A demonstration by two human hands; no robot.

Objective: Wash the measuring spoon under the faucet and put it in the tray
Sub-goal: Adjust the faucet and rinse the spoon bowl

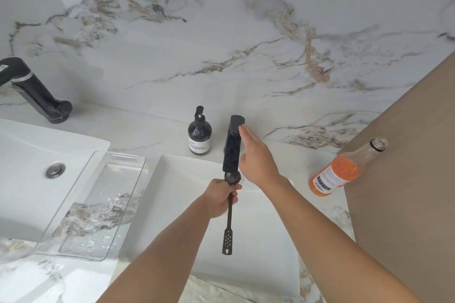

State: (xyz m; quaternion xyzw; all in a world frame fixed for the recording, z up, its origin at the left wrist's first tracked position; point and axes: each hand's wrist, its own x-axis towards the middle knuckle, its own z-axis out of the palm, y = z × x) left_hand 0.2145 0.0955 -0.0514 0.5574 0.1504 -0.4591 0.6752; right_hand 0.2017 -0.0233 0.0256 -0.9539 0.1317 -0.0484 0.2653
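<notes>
The left hand (220,198) is closed around the upper handle of the black measuring spoon (229,214), just below its bowl, which sits right under the spout of the black faucet (232,147) over the sink (172,179) near the counter's back edge. The right hand (256,157) lies open and flat, fingers extended, with fingertips on the faucet's top lever and gripping nothing. The spoon looks light and stiff, a thin strip with a perforated tail hanging toward the sink's front; wet, it will likely be slippery, so a hold mid-handle, close to the bowl, seems the steadiest. The clear tray (93,204) rests to the left, bridging the counter strip between this sink and the neighbouring one, beaded with water and hard to outline against the marble. Whether water is running cannot be made out; the bowl's inside is dark and partly hidden by the spout and the thumb
</notes>
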